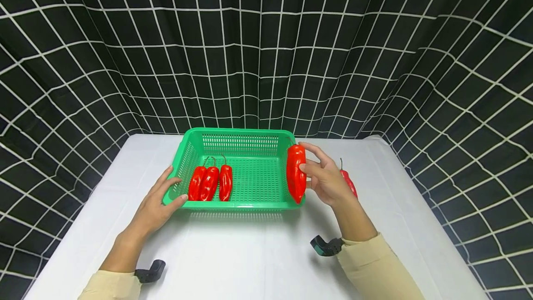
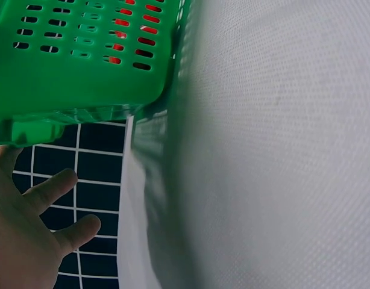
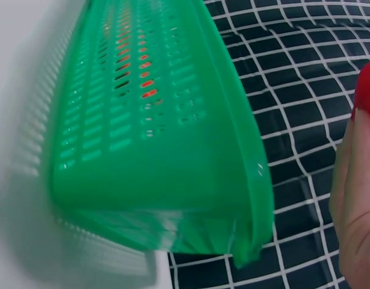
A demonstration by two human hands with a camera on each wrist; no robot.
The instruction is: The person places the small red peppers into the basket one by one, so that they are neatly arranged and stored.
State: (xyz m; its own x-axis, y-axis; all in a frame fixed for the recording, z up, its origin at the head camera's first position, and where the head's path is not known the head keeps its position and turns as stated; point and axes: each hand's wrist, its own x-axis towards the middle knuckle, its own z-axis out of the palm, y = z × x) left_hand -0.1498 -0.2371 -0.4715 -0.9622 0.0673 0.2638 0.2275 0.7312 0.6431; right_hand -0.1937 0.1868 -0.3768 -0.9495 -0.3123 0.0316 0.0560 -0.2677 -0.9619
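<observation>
Inspection from my remote station: right hand [image 1: 326, 180] grips a glossy red pepper [image 1: 296, 172], thumb and curled fingers pinching it upright just right of centre in the head view, directly over the right rim of the green perforated plastic basket [image 1: 250, 205]. I cannot tell whether the pepper touches that rim. In the right wrist view, only a sliver of the pepper [image 3: 369, 90] shows at the right edge of the frame, above the fingers [image 3: 354, 198], with the basket [image 3: 161, 156] filling the centre.

Left hand [image 1: 160, 200] lies at the basket's lower-left corner in the head view, fingers straight and relaxed, thumb and fingertips touching the rim; it holds nothing. The left wrist view shows the same hand [image 2: 22, 235] spread in the lower left of the frame, below the basket's underside [image 2: 82, 78].

Three small red peppers with stalks [image 1: 210, 182] lie side by side inside the basket, towards its left. One more red pepper [image 1: 349, 180] lies on the white tablecloth [image 1: 250, 258] right of the gripping hand, partly hidden by it. Black cloth with a white grid [image 1: 266, 50] fills the upper frame behind the table.
</observation>
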